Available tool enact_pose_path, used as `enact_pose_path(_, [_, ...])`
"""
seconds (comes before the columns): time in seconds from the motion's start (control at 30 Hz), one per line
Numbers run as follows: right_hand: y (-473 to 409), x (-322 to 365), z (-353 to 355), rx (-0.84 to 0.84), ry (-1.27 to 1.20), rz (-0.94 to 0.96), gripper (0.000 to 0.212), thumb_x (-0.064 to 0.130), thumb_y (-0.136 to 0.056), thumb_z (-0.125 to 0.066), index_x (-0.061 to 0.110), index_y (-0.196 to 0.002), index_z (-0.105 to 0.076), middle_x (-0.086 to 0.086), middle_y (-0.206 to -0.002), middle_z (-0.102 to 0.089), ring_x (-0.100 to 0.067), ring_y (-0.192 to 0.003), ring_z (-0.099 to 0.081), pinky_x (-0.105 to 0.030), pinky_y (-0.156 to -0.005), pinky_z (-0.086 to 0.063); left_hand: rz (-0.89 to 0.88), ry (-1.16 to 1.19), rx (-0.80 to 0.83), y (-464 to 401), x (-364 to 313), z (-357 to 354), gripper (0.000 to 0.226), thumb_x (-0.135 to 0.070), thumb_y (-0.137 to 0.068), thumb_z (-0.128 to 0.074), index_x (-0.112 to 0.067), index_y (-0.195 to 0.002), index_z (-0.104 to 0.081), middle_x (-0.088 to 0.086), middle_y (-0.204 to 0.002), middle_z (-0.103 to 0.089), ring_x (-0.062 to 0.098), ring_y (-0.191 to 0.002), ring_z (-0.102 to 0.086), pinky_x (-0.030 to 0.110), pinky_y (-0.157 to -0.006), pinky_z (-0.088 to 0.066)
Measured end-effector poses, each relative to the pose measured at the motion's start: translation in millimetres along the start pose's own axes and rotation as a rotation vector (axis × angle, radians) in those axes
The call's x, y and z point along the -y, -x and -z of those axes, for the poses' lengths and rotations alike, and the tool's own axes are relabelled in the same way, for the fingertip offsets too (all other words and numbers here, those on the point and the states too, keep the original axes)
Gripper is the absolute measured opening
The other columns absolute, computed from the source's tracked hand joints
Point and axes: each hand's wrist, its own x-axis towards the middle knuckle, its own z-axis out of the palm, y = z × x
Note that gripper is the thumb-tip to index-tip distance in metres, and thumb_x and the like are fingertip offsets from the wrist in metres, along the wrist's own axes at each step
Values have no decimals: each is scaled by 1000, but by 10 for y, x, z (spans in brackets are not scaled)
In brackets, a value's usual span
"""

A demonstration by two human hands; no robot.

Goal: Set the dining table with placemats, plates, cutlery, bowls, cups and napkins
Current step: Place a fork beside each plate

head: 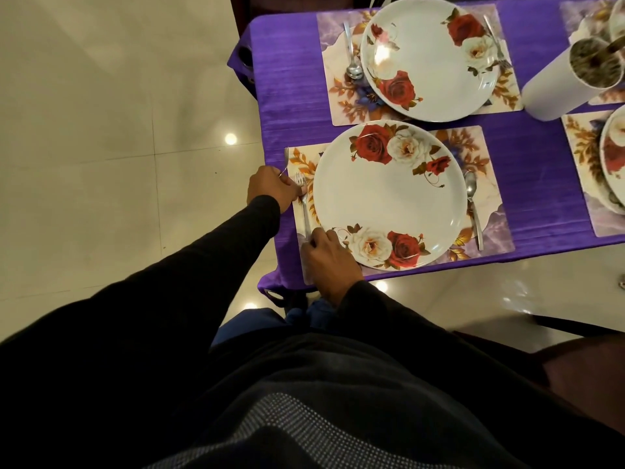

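A fork (pixel 303 204) was laid on the near placemat (pixel 487 198), just beside the left rim of the near plate (pixel 389 194), with its tines pointing away from the person. Its handle end was pinched by the right hand (pixel 326 253), whose fingers were curled down over the metal at the placemat's near left corner. The left hand (pixel 270 189) was seen clenched at the placemat's left edge, its fingertips touching the laid fork near the tines; a second fork (pixel 285 160) was gripped in that fist, its tines sticking out beyond the knuckles and away from the person. A spoon (pixel 473 208) was set on the same placemat at the plate's right side, bowl end away from the person. Beyond it, a far plate (pixel 429 59) with the same rose pattern was placed on a far placemat (pixel 341 106), with a far spoon (pixel 351 52) to its left and a far fork (pixel 495 38) partly hidden along its right rim. Both settings were arranged on a purple tablecloth (pixel 287 96). A white cylinder (pixel 554 93) holding dark stems was stood to the right, and further placemats and dishes were cut off by the right edge. Both arms were covered in black sleeves (pixel 216 265).
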Motion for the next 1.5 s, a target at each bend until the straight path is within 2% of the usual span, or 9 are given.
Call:
enact_pose_path(0.27, [169,-201,175,-342,-173,-113,25,9,-89,-69,3,-113,-68,-16,-108,-65,-29,-88,-65,-34,-74,-56,-18,259,12,483,-15,74,18,-25,-90,-75,-8,-94,-70,1,-99,-72,14,-87,-67,28,-78,-54])
enact_pose_path(0.37, [319,-473,298,-407,-210,-258,23,16,-95,-62,7,-115,-70,-12,-110,-66,-25,-93,-64,-35,-81,-56,-42,271,66,827,61,-18,18,-23,-86,-78,-7,-88,-73,3,-90,-75,15,-82,-67,22,-68,-49])
enact_pose_path(0.53, [589,-1074,382,-465,-341,-512,25,22,-96,-63,9,-115,-70,-8,-116,-67,-21,-102,-64,-38,-95,-54,-37,314,98,1214,52,-239,20,-24,-83,-81,-10,-75,-70,3,-76,-74,18,-76,-69,29,-76,-55])
enact_pose_path(0.7, [718,-1784,476,-461,-399,-635,13,16,-94,-65,6,-100,-71,-10,-101,-70,-21,-90,-64,-42,-89,-56,-54,272,65,1366,-146,-421,19,-27,-84,-80,-13,-76,-70,0,-75,-73,19,-77,-69,30,-72,-56])
enact_pose_path(0.83, [664,-2257,605,-435,-381,-649,16,19,-95,-63,6,-100,-71,-11,-100,-70,-22,-92,-62,-35,-86,-51,-24,200,-28,1466,-293,-643,18,-33,-85,-78,-18,-81,-70,-6,-77,-72,13,-76,-68,34,-74,-58])
enact_pose_path(1.0, [579,-2736,681,-429,-455,-626,14,23,-89,-68,12,-95,-73,-7,-94,-72,-21,-83,-65,-33,-78,-55,202,148,-287,1561,-380,-737,22,-35,-89,-74,-15,-90,-65,-4,-85,-66,16,-86,-64,29,-74,-44])
enact_pose_path(1.13, [533,-2887,673,-297,-489,-563,20,26,-91,-69,9,-101,-73,-4,-94,-73,-15,-81,-60,-23,-77,-42,339,136,-431,1594,-236,-750,41,-47,-80,-80,-12,-98,-69,0,-92,-68,24,-97,-65,34,-83,-46])
enact_pose_path(1.23, [510,-2903,663,-256,-504,-532,21,27,-94,-66,8,-100,-73,-5,-94,-73,-13,-79,-58,-22,-77,-40,346,162,-445,1616,-243,-801,41,-46,-82,-79,-10,-101,-74,4,-99,-75,23,-96,-67,34,-84,-48])
enact_pose_path(1.5, [443,-2961,689,-207,-491,-506,20,24,-94,-68,6,-96,-74,-8,-92,-73,-14,-77,-60,-21,-75,-38,339,182,-448,1643,-336,-842,26,-34,-88,-75,-10,-95,-76,0,-86,-71,16,-82,-62,28,-76,-43])
